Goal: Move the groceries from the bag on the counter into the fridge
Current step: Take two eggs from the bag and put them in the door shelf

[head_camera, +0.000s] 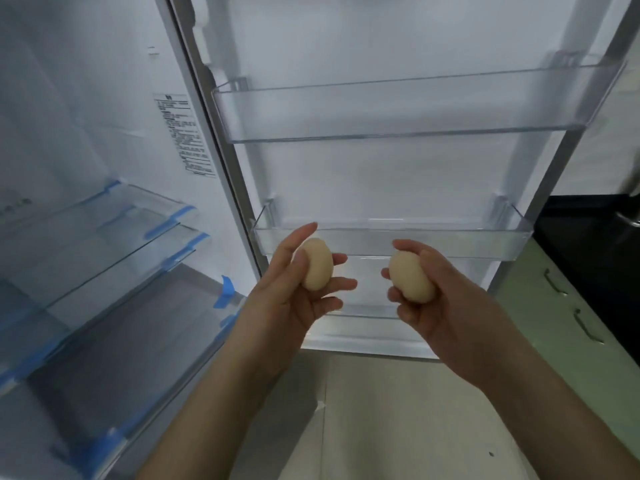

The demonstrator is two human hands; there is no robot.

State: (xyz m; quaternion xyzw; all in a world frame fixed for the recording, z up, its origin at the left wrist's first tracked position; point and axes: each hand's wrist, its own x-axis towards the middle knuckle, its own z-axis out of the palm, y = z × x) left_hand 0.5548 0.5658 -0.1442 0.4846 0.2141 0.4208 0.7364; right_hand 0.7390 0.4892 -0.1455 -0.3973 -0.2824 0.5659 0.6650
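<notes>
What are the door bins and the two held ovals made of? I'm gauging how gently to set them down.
Clear door bins: see-through glossy rigid plastic, by the look. Pale beige ovals in left hand and right hand: matte, smooth shells, probably eggs.

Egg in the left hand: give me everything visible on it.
The egg in the left hand is pale beige with a smooth, matte shell and no crack or mark showing. It stands roughly upright, long axis near vertical, with its left edge hidden by the thumb. The left hand holds it with thumb on one side and curled fingers behind and below. It is in the air in front of the lower clear door bin, touching only the hand.
</notes>
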